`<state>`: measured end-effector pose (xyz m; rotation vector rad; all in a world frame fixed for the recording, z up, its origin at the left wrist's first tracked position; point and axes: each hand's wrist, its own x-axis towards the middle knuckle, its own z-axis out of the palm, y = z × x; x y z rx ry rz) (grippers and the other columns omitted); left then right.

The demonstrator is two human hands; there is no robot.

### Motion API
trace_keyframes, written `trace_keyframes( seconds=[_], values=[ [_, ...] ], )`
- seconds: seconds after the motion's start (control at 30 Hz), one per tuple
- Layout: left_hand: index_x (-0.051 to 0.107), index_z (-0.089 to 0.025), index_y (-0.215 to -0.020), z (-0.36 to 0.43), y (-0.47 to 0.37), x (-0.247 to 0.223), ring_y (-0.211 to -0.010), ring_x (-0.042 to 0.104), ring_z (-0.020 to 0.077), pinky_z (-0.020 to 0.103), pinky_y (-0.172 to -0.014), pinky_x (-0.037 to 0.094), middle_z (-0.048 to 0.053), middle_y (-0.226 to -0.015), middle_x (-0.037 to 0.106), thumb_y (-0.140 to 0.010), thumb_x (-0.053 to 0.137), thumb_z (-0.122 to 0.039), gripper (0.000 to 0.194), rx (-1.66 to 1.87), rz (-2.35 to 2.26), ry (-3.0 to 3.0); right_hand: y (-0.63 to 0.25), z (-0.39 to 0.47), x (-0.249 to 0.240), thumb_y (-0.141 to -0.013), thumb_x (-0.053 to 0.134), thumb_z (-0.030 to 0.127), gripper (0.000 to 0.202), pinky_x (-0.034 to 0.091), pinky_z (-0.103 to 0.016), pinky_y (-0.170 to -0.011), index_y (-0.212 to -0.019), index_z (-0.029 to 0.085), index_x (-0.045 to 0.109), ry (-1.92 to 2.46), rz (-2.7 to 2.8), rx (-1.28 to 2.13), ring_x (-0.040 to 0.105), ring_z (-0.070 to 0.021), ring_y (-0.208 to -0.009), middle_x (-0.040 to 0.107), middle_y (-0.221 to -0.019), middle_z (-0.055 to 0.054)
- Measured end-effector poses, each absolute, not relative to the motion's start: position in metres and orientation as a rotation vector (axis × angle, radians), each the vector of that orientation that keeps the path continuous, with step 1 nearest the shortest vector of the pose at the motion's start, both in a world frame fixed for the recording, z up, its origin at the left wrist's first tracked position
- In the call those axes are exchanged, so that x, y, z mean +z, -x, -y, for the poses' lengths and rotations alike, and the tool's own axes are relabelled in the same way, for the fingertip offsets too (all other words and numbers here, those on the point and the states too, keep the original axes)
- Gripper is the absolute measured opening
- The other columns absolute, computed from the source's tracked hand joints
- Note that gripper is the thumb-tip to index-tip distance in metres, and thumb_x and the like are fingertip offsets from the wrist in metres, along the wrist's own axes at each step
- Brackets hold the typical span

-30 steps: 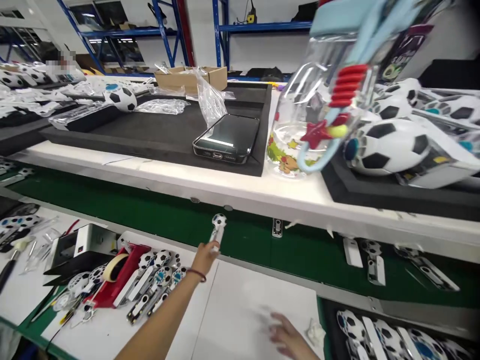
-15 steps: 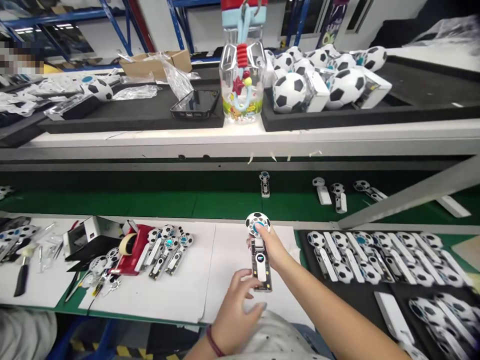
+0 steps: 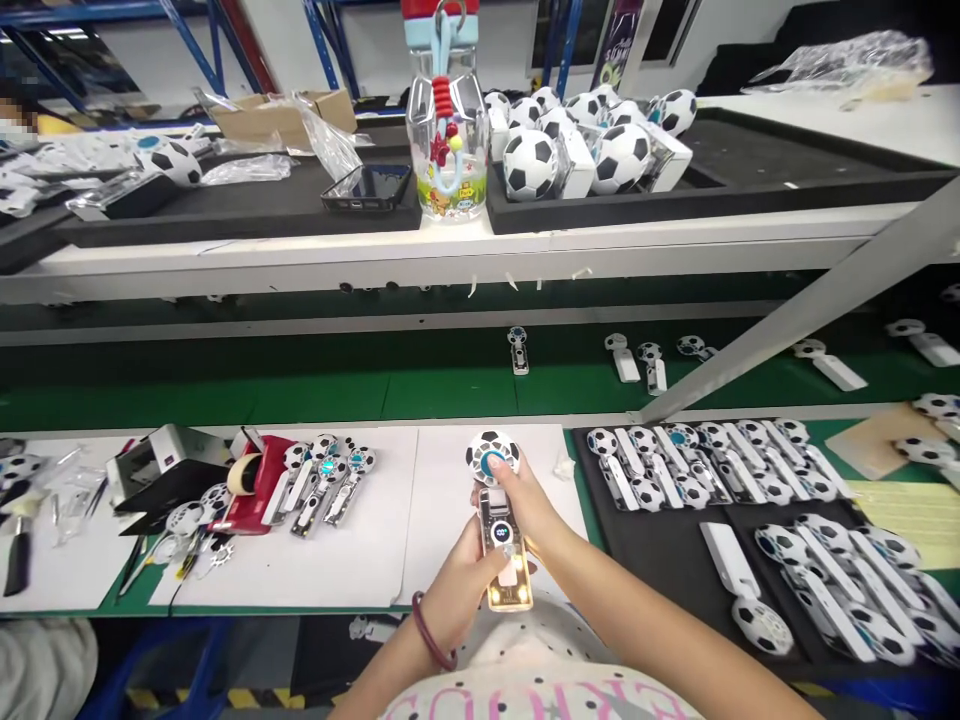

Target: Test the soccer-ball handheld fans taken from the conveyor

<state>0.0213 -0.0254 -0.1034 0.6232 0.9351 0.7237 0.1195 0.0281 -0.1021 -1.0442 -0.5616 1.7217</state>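
Observation:
A small handheld fan with a football-patterned round head is held in front of me over white paper. Its clear-faced handle glows warm yellow at the lower end, and a round display reads about 100. My right hand grips the upper part, thumb on the blue centre of the head. Lower down, my left hand is wrapped round the handle with its thumb on the front; its other fingers are mostly hidden behind. Several similar fans lie to the left on the paper.
A red tape dispenser stands at the left near loose parts. On the right, a black foam tray carries rows of fans. Further back, a green belt bears several fans. A slanted grey post crosses the right; a clear bottle stands on the shelf.
My left hand, earlier loosely spread by the handle's lower end, has closed on it. The handle's lower part is now lit. The fan shifted slightly left as the view moved.

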Motion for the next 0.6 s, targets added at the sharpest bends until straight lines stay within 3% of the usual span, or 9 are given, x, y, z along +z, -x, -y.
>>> trace_keyframes(
  seconds=[0.27,0.4,0.6],
  values=[
    [0.033,-0.021,-0.119,0.035,-0.017,-0.109,-0.079,0.059,0.0194,0.033,-0.07,0.045,0.006,-0.097,0.055,-0.071,0.067,-0.034,0.06,0.759,-0.889,-0.541,-0.114,-0.023,-0.104,-0.069,0.064,0.052,0.047,0.041,-0.021,-0.042,-0.094,0.022,0.039,1.047,0.512,1.791,0.052,-0.0123,-0.047,0.056,-0.057,0.004],
    [0.027,-0.023,-0.123,0.038,-0.018,-0.106,-0.075,0.058,0.0195,0.031,-0.062,0.044,0.005,-0.095,0.054,-0.066,0.07,-0.035,0.072,0.734,-0.898,-0.48,-0.113,-0.021,-0.103,-0.067,0.065,0.053,0.048,0.041,-0.021,-0.043,-0.092,0.023,0.038,1.048,0.506,1.809,0.055,-0.0136,-0.05,0.055,-0.057,0.004],
    [0.026,-0.021,-0.12,0.035,-0.018,-0.1,-0.078,0.058,0.0247,0.034,-0.053,0.046,0.01,-0.099,0.051,-0.064,0.071,-0.041,0.074,0.72,-0.878,-0.515,-0.114,-0.023,-0.101,-0.07,0.063,0.053,0.045,0.041,-0.022,-0.042,-0.092,0.023,0.038,1.042,0.525,1.829,0.056,-0.0149,-0.052,0.054,-0.058,0.004]
  ],
)
